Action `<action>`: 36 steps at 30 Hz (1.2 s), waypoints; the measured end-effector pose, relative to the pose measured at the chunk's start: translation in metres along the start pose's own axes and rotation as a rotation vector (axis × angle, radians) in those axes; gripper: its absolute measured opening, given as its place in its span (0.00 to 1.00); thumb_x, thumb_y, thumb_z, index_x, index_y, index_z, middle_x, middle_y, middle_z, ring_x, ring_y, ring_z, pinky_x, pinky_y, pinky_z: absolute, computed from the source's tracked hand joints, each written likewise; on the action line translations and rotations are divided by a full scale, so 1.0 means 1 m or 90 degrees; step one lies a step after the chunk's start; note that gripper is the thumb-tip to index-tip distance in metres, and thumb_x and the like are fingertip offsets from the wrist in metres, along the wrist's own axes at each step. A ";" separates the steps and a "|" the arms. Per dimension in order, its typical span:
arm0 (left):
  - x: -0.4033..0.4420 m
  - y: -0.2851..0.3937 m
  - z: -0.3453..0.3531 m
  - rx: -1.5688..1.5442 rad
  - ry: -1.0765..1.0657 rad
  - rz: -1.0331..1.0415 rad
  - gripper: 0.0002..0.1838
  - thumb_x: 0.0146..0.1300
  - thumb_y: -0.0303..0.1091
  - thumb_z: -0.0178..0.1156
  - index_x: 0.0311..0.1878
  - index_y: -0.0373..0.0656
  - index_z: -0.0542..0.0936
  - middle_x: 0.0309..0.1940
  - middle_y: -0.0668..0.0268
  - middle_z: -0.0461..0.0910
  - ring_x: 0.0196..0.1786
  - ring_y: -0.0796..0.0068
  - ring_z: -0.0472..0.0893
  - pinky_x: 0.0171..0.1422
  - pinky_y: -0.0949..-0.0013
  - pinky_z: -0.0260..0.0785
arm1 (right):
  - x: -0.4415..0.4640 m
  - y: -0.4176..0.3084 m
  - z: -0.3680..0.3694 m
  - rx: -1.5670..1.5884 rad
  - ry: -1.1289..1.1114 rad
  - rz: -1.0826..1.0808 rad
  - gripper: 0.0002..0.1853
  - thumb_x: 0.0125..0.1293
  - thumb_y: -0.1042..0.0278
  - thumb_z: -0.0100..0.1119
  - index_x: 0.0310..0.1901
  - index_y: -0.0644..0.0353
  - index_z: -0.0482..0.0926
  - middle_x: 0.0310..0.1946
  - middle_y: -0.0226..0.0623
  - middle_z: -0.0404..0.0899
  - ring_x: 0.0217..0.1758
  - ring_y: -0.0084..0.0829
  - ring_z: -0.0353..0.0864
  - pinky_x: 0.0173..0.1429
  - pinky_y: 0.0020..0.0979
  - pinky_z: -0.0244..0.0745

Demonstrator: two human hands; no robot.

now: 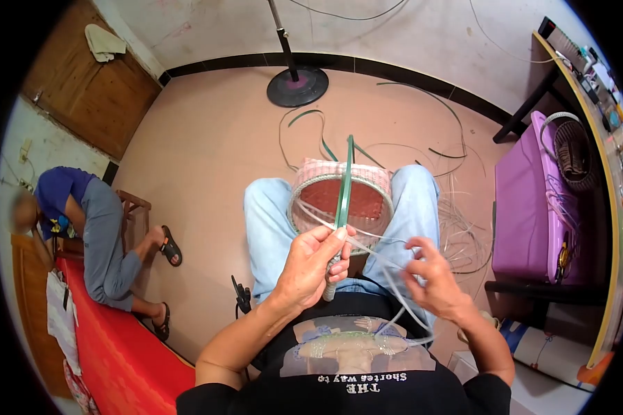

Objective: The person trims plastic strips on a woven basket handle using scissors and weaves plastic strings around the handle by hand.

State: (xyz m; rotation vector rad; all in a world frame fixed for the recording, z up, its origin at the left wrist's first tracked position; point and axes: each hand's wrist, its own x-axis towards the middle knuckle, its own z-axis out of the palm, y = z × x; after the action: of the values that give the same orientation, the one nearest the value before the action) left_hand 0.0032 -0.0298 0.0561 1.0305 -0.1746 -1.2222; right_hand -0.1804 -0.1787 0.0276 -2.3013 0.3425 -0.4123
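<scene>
Between my knees rests a round woven basket (pixel 304 207), pink and white outside, with a reddish base inside and a pale braided rim. My left hand (pixel 318 259) pinches a bundle of green strips (pixel 345 187) that points up across the basket's opening. A wrapped, pale, rope-like piece (pixel 330 283) runs down below those fingers. My right hand (pixel 429 277) is raised to the right of it, blurred, its fingers curled near thin white strips (pixel 394 283). Whether it grips one is too blurred to tell. The white strips loop from my left hand down over my shirt.
Loose strips (pixel 457 221) lie on the floor at the right and ahead. A stand's round base (pixel 298 87) is near the wall. A purple bin (pixel 522 214) and a cluttered table (pixel 606 166) stand at the right. Another person (pixel 104 228) sits at the left beside a red surface (pixel 128 353).
</scene>
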 end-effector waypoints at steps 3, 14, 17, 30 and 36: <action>0.001 0.003 -0.003 -0.005 -0.014 0.004 0.13 0.70 0.35 0.51 0.49 0.33 0.72 0.25 0.69 0.70 0.21 0.85 0.63 0.25 0.80 0.55 | -0.068 0.075 -0.022 -0.013 0.001 0.151 0.04 0.51 0.81 0.59 0.27 0.68 0.73 0.38 0.44 0.73 0.33 0.37 0.73 0.37 0.33 0.70; -0.002 -0.002 -0.008 -0.063 -0.032 -0.024 0.14 0.70 0.36 0.52 0.50 0.35 0.72 0.26 0.68 0.70 0.22 0.84 0.63 0.26 0.80 0.57 | -0.429 0.251 -0.037 -0.488 -0.780 0.705 0.21 0.57 0.42 0.61 0.43 0.49 0.82 0.41 0.46 0.82 0.44 0.37 0.79 0.52 0.38 0.71; -0.002 -0.004 -0.007 -0.062 -0.032 -0.026 0.14 0.70 0.36 0.52 0.50 0.35 0.73 0.26 0.69 0.70 0.22 0.84 0.63 0.26 0.80 0.56 | -0.349 0.237 -0.067 -0.349 -0.621 0.850 0.20 0.47 0.64 0.67 0.44 0.59 0.82 0.46 0.48 0.81 0.50 0.43 0.81 0.51 0.42 0.76; -0.005 -0.009 -0.002 -0.096 -0.028 -0.007 0.18 0.73 0.37 0.44 0.59 0.34 0.68 0.30 0.67 0.71 0.26 0.81 0.66 0.30 0.78 0.59 | 0.068 -0.013 0.009 0.649 -0.292 0.275 0.12 0.72 0.63 0.48 0.40 0.65 0.73 0.29 0.32 0.77 0.33 0.22 0.77 0.39 0.24 0.73; -0.003 -0.010 -0.007 -0.058 -0.011 -0.030 0.14 0.70 0.33 0.52 0.52 0.33 0.73 0.28 0.67 0.71 0.25 0.81 0.66 0.29 0.78 0.59 | 0.069 -0.012 0.018 0.793 -0.342 0.349 0.10 0.71 0.65 0.51 0.36 0.63 0.72 0.17 0.21 0.62 0.17 0.12 0.57 0.19 0.18 0.49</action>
State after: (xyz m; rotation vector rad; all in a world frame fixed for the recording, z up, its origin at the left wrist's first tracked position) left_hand -0.0006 -0.0229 0.0463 0.9503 -0.1077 -1.2710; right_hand -0.1084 -0.1842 0.0370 -0.9638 0.2942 0.2509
